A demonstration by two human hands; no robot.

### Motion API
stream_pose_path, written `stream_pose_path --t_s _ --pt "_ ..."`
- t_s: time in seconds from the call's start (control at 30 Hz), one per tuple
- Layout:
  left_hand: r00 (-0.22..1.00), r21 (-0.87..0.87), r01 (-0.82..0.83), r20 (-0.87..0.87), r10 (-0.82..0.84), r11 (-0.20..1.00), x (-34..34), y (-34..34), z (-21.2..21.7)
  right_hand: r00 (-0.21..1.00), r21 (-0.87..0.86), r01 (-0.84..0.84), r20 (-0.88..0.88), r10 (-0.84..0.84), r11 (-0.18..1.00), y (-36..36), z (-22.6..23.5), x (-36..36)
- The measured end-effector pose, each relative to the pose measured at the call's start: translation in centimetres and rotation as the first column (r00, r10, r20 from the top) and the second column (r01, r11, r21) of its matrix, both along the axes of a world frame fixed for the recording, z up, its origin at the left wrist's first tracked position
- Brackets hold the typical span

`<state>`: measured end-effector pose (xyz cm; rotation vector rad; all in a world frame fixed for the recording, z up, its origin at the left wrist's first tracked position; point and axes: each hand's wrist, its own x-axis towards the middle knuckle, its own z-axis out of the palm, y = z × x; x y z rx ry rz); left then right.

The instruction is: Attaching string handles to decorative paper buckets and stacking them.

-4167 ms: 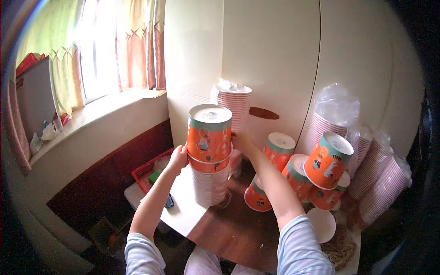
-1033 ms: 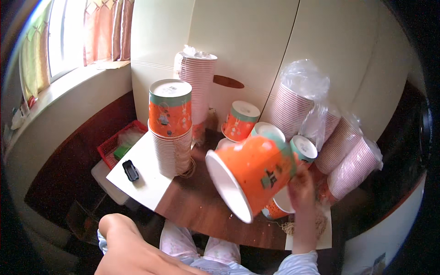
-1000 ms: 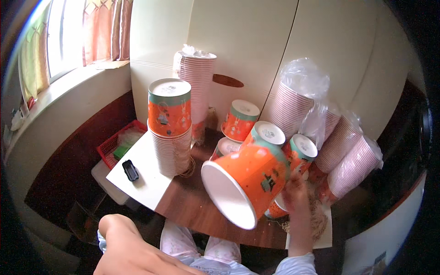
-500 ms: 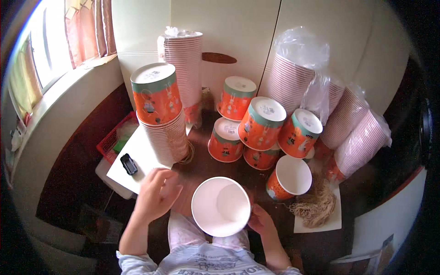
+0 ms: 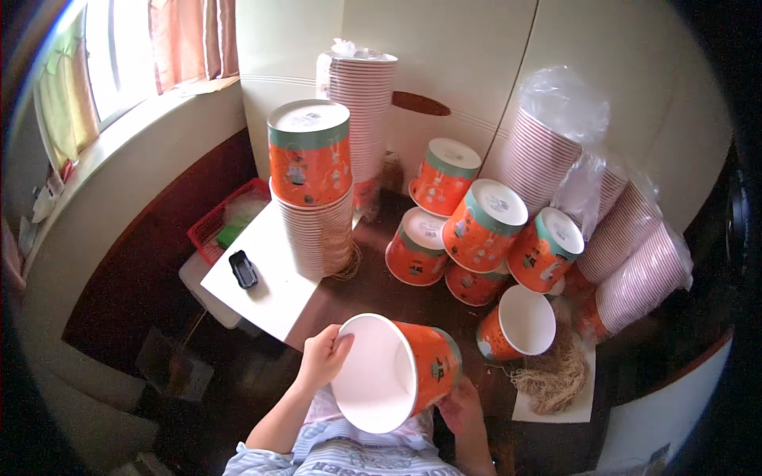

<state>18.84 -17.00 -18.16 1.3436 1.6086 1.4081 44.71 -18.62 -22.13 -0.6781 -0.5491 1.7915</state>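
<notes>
A large orange paper bucket [image 5: 435, 366] with a green band lies tilted above my lap, its white inside turned toward me. My left hand [image 5: 324, 354] is closed on its rim, thumb on the inner side. At the bucket's base my right hand [image 5: 463, 406] holds it from below and the right, with its fingers partly hidden. Nearest on the right stands an open bucket [image 5: 526, 320], mouth up, beside a bundle of tan twine [image 5: 553, 376] on a white sheet. Left of centre, a tall stack of upturned buckets [image 5: 311, 230] has strands of twine down its side.
Several upturned orange buckets [image 5: 486, 224] are piled in the middle of the table. Plastic-wrapped stacks [image 5: 643, 274] stand at the right, another stack [image 5: 363, 119] at the back. A black plastic holder [image 5: 243, 270] lies on a white board [image 5: 266, 305] near a red basket [image 5: 208, 242].
My left hand, free before, has come down to the bucket's rim and closed on it. The bucket has turned, so its printed side shows. The whole view has shifted slightly.
</notes>
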Motion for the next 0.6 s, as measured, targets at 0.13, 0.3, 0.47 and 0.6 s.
stream_pose_path --t_s 0.13,0.3,0.47,0.6 --pt "0.998 -0.024 -0.011 0.058 0.013 1.000 0.0 -0.3 0.7 0.995 -0.010 -0.090 -0.047 0.090 0.996 -0.3 -0.4 0.9" --pt "0.969 0.024 -0.088 -0.228 0.091 0.996 -0.3 -0.4 0.8 0.971 0.115 -0.184 -0.134 0.199 0.976 -0.5 -6.0 4.3" --pt "0.922 0.060 -0.020 -0.386 0.042 0.998 -0.6 -0.4 0.0 0.932 -0.259 -0.262 0.184 0.313 0.930 0.6 -3.0 4.8" --pt "0.930 0.135 0.092 -0.366 -0.037 0.987 -0.1 -0.6 -0.2 0.935 0.290 -0.295 0.285 0.212 0.910 4.7 0.3 3.5"
